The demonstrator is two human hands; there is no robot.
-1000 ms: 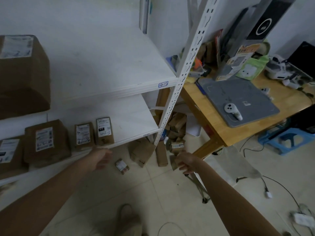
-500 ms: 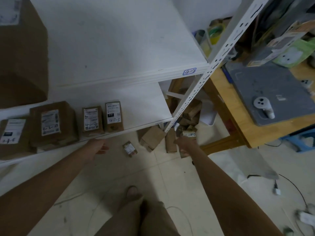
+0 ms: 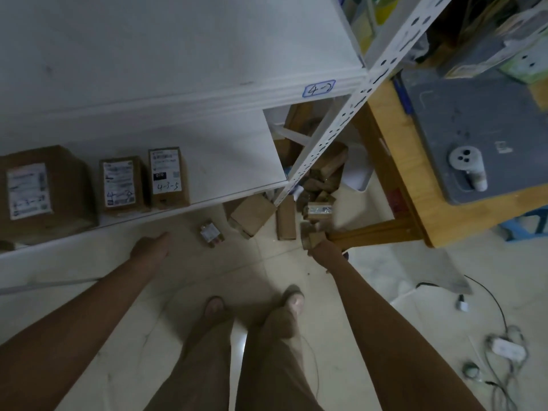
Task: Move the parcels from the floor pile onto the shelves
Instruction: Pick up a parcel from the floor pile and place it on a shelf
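The floor pile of brown cardboard parcels (image 3: 321,176) lies under the shelf's right corner, beside the white slotted post (image 3: 341,129). My right hand (image 3: 321,247) reaches into the pile's near edge, and its fingers close on a small brown parcel (image 3: 311,236). My left hand (image 3: 151,247) hangs relaxed and holds nothing, just in front of the lower shelf (image 3: 231,161). Three labelled parcels stand on that shelf: a large one (image 3: 38,191), a middle one (image 3: 121,185) and one marked 4-3-5 (image 3: 167,179). The upper shelf (image 3: 178,54) is bare here.
Loose on the floor are a tiny labelled parcel (image 3: 211,232), a tilted box (image 3: 252,215) and a narrow box (image 3: 286,221). A wooden table (image 3: 397,185) with a grey mat and a controller (image 3: 468,164) stands at right. Cables and a power strip (image 3: 504,348) lie at far right.
My head has tipped further down, so my legs and feet show. My right hand has gone lower into the pile and onto a small parcel. My left hand stays near the lower shelf's edge.
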